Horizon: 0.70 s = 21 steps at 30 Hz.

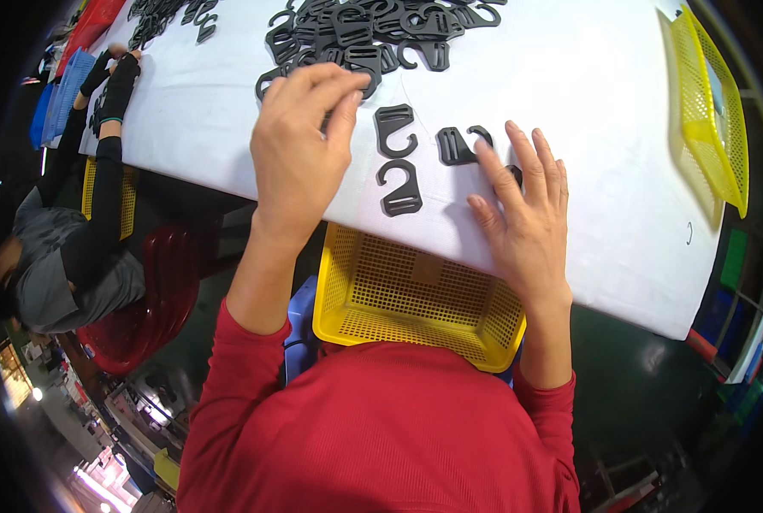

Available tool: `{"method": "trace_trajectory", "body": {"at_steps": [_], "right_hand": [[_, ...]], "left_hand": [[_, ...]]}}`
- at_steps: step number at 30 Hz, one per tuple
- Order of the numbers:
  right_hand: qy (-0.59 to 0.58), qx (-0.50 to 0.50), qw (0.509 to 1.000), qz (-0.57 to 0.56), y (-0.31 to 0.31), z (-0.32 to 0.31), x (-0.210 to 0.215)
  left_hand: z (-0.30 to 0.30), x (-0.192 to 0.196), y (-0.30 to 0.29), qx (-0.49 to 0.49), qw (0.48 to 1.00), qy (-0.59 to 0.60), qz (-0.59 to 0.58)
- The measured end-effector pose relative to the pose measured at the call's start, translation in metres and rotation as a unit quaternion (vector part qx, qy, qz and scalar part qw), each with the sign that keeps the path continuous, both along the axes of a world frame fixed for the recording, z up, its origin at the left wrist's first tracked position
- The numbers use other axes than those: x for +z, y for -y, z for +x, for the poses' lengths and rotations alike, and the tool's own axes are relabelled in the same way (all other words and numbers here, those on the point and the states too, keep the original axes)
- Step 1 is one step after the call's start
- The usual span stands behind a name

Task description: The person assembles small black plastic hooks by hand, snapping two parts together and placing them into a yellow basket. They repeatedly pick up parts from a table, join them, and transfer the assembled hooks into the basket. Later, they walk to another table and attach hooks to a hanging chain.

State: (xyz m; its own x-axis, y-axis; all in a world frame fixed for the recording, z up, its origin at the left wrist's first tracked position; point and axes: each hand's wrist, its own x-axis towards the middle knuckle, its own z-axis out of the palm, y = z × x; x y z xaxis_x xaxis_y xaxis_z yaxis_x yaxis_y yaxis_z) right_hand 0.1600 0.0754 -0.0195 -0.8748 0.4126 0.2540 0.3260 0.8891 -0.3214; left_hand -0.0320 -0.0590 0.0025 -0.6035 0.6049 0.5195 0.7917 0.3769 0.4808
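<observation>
Several flat black plastic hooks with slotted ends lie on the white-covered table. At the near edge of a heap of hooks (347,30), my left hand (296,141) has its fingers stretched over a hook, thumb and fingertips a little apart. Between my hands, an upper hook (393,128) and a lower hook (401,190) lie in a column, curved ends facing each other. To their right is another hook (457,146), its curved end close to my right index finger. My right hand (529,192) is spread over the table, partly covering a further black piece.
Below the table edge, a yellow perforated basket (334,282) stands in front of me. Another yellow basket (698,128) sits at the table's right side. At the far left, a person in black sleeves (108,171) works beside a smaller heap (150,19) and red stacked stools (163,295).
</observation>
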Motion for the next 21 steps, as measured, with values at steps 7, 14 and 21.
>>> {"method": "trace_trajectory", "body": {"at_steps": [7, 14, 21], "right_hand": [[-0.039, -0.012, 0.995, -0.093, -0.002, 0.021, -0.003], [-0.047, -0.009, 0.991, -0.124, -0.01, 0.02, -0.011], [0.019, 0.085, 0.996, -0.015, 0.033, -0.039, -0.004]], "left_hand": [[0.028, -0.018, 0.007, -0.075, 0.994, 0.006, -0.074], [0.027, -0.007, 0.014, -0.083, 0.991, 0.103, -0.009], [-0.02, -0.009, 0.046, 0.09, 0.995, 0.033, 0.02]]}}
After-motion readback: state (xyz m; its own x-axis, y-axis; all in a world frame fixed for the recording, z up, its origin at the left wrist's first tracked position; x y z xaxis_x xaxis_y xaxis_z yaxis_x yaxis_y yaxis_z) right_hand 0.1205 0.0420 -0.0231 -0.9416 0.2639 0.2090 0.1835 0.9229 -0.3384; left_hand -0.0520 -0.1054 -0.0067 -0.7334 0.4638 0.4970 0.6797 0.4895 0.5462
